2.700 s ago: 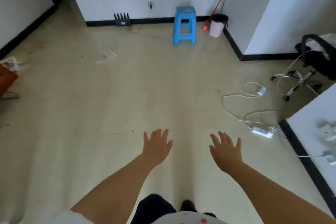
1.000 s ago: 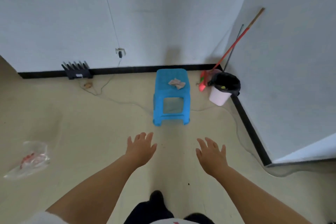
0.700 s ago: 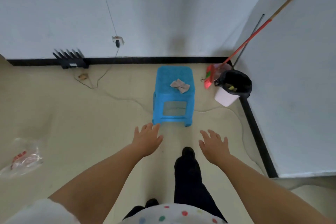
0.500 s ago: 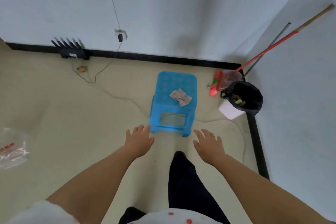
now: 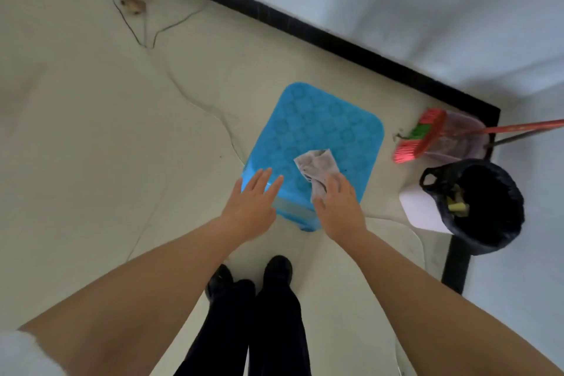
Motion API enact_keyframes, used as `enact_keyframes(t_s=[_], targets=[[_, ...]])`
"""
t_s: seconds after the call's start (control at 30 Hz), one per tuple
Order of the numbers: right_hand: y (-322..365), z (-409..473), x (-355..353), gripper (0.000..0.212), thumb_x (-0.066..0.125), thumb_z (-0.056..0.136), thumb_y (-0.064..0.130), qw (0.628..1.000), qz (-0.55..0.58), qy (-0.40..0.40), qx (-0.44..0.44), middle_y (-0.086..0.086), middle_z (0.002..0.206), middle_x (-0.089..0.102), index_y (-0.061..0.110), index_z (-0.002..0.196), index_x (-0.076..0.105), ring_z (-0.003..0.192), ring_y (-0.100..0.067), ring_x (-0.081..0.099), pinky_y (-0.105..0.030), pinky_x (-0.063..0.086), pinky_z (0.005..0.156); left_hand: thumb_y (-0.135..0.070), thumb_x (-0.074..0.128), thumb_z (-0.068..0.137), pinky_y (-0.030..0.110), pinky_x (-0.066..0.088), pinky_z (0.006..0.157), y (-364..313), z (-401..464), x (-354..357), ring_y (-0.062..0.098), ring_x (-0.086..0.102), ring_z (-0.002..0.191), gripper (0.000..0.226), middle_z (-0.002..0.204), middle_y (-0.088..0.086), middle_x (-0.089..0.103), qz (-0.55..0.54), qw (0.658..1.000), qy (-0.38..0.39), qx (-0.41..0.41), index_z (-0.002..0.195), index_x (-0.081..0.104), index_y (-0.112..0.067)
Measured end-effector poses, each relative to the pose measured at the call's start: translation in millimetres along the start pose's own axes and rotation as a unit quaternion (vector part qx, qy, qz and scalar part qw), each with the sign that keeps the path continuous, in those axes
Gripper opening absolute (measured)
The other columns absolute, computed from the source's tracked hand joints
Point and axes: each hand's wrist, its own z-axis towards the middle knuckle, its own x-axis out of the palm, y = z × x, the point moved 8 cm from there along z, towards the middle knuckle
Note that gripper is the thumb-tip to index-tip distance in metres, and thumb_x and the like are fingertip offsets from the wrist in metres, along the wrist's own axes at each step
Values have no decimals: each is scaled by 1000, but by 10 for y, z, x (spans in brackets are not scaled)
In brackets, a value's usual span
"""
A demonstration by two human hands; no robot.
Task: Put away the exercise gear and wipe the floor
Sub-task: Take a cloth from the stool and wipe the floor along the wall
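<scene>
Hands apart: right hand (image 5: 337,207) pinches the rag (image 5: 317,168) off the blue stool (image 5: 317,131) for floor wiping, left hand (image 5: 253,204) flat and empty.

Head view, steeply down, close

No words, labels, brands or numbers can be read anywhere here; the blue stool (image 5: 317,143) bears only a moulded pattern.
</scene>
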Motion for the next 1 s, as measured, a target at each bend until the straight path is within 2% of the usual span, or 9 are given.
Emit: enact_keyframes(t_s=[0.17, 0.3, 0.4, 0.47, 0.57, 0.63, 0.7, 0.77, 1.0], targets=[[-166, 556, 612, 70, 53, 94, 33, 998, -38, -45, -21, -13, 159, 10, 15, 151, 18, 147, -28, 7, -45, 14, 118, -18, 40, 96, 50, 2, 117, 215, 482, 595, 20, -16, 147, 74, 158, 3, -20, 26, 1000, 10, -1, 151, -9, -24], [-207, 589, 745, 54, 40, 94, 35, 990, -36, -130, -40, -16, 153, 28, 14, 144, 40, 144, -33, 21, -50, 17, 114, -6, 48, 84, 54, 9, 115, 255, 484, 732, 25, -8, 148, 87, 160, 6, -11, 41, 996, -77, 24, 152, -3, -22], [-250, 592, 677, 46, 43, 93, 7, 987, 1, -151, -56, -17, 151, 32, 10, 139, 46, 142, -32, 27, -49, 21, 115, -8, 41, 89, 53, 3, 117, 260, 484, 752, 22, -20, 145, 85, 156, 4, -25, 72, 997, -28, 18, 149, -17, -23], [-251, 620, 607, 59, 45, 84, -15, 991, 32, -113, -61, -16, 152, 31, 7, 138, 46, 142, -31, 27, -44, 23, 116, -9, 40, 90, 52, 6, 118, 247, 490, 676, 21, -21, 145, 83, 156, 4, -26, 76, 997, 4, 18, 150, -17, -23], [-227, 618, 313, 63, 41, 76, -21, 996, 50, -70, -19, -14, 136, 47, 7, 130, 55, 123, -33, 47, -32, 40, 97, -17, 42, 92, 46, 15, 118, 252, 486, 517, 21, -8, 148, 74, 159, 5, -14, 22, 997, 77, 20, 152, -1, -23], [-180, 540, 78, 57, 40, 80, -17, 996, 63, -55, 35, -11, 126, 50, 11, 126, 58, 109, -29, 53, -22, 36, 81, -24, 41, 95, 43, 22, 115, 296, 395, 306, 25, 12, 146, 64, 159, 8, 8, 3, 995, 99, 17, 151, 12, -20], [19, 374, -125, 54, 39, 84, -14, 996, 63, -44, 38, -10, 125, 50, 13, 127, 57, 106, -26, 54, -18, 33, 78, -25, 39, 96, 41, 32, 108, 389, 205, 31, 27, 32, 136, 51, 148, 10, 34, -6, 998, 70, 3, 145, 29, -16], [342, 146, -255, 53, 39, 86, -12, 998, 61, -28, 5, -10, 126, 51, 14, 128, 56, 107, -25, 54, -20, 35, 80, -26, 38, 97, 41, 37, 103, 516, -108, -210, 28, 42, 126, 42, 137, 11, 45, -24, 999, 33, -24, 137, 39, -14], [1722, -837, -357, 51, 42, 86, -7, 981, 6, 49, -188, -11, 123, 53, 17, 129, 56, 107, -29, 54, -35, 45, 82, -26, 40, 97, 40, 41, 97, 896, -1733, -527, 31, 49, 118, 39, 130, 13, 52, -39, 994, -40, -98, 133, 47, -12]])
